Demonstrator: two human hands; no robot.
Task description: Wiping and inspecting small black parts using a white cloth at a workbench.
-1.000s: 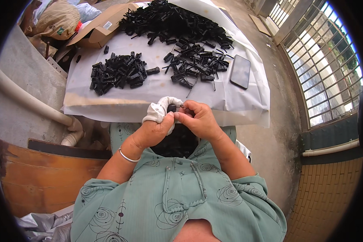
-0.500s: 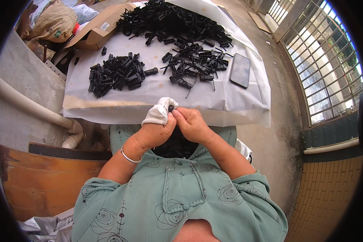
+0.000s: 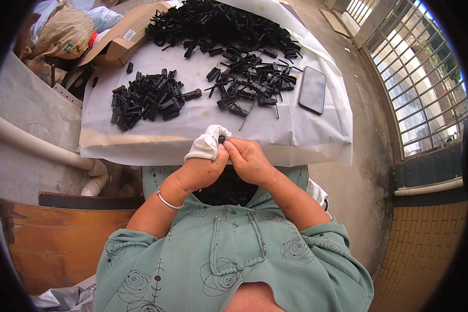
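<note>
Just off the near edge of the table, my two hands meet in front of my body. A white cloth covering (image 3: 207,144) wraps the fingers of my left hand (image 3: 203,169), which is closed around a small black plastic piece (image 3: 222,139). Thumb and fingers of my right hand (image 3: 248,160) pinch at the same piece from the right. Most of the piece is hidden by the fingers and cloth. Beyond my hands lie a compact heap of black plastic parts (image 3: 148,99) on the left and a looser heap of black parts with thin stems (image 3: 255,83) on the right.
A white sheet (image 3: 192,127) covers the table. Across its back spreads a large black pile (image 3: 221,26). A phone (image 3: 312,91) lies at the right, and an opened cardboard box (image 3: 125,39) sits at the back left. Barred windows (image 3: 421,78) line the right wall.
The view has shifted slightly. Both hands keep nearly the same grip on the black piece, and the heaps look unchanged.
</note>
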